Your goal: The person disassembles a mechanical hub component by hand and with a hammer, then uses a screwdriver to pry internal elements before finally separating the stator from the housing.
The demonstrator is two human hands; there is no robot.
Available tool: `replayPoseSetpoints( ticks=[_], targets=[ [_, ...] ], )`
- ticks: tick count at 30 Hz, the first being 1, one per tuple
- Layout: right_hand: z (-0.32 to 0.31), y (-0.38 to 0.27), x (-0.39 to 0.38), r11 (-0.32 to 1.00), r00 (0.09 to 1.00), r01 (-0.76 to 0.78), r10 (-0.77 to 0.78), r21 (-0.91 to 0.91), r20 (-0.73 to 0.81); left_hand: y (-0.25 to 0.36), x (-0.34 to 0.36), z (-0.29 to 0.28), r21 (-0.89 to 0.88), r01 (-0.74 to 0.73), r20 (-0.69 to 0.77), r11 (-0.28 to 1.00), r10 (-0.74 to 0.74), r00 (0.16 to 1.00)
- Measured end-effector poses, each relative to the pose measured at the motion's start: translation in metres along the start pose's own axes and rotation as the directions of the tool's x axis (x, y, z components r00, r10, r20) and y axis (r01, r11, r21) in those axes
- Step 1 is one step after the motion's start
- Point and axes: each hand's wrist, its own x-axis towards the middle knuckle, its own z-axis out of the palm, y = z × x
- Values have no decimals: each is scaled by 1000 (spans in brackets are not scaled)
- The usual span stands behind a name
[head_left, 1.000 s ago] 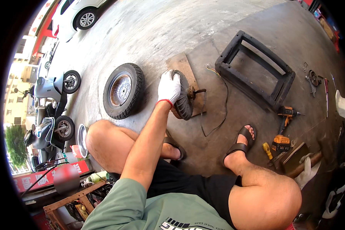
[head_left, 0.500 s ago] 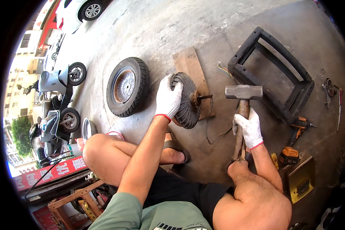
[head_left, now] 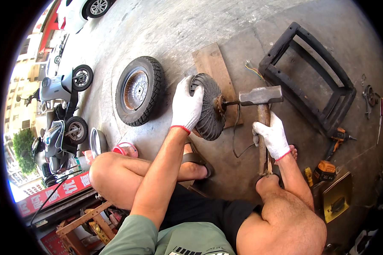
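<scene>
My left hand (head_left: 185, 104) in a white glove grips the ribbed, dark hub-like wheel part (head_left: 210, 112), which stands tilted on its side near a wooden board (head_left: 210, 57). A shaft (head_left: 230, 103) sticks out of its rusty centre to the right, with a dark cable (head_left: 240, 148) hanging beside it. My right hand (head_left: 270, 136), also gloved, is closed round the wooden handle of a sledgehammer (head_left: 261, 95). The steel head lies level with the shaft's tip; whether they touch I cannot tell.
A loose tyred wheel (head_left: 122, 80) lies left. A black frame (head_left: 273, 74) lies right, above a cordless drill (head_left: 326, 170), a screwdriver (head_left: 308, 176), small tools (head_left: 368, 100) and a yellowish tray (head_left: 330, 197). Scooters (head_left: 57, 88), a white car (head_left: 70, 15) and a metal rim (head_left: 97, 142) are at left.
My right hand has come up from the lower right holding the hammer, whose head has since moved left toward the shaft. The hub part has shifted slightly right in view.
</scene>
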Motion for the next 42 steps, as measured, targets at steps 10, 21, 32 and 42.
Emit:
replayPoseSetpoints(
  ticks=[10,21,32,42],
  targets=[
    [-38,-44,-37,949,904,313,-281,50,-323,-1,4,0,-4,33,9,999,-33,999],
    [-18,-15,-11,997,991,70,-71,-12,-116,5,3,1,15,32,-18,999,-32,999],
    [-18,-1,-19,995,986,75,-65,59,-156,2,4,2,-2,34,-16,999,-34,999],
    [3,1,-1,999,1000,-14,15,-34,6,-1,5,-1,-7,66,-36,998,-66,997]
  ],
)
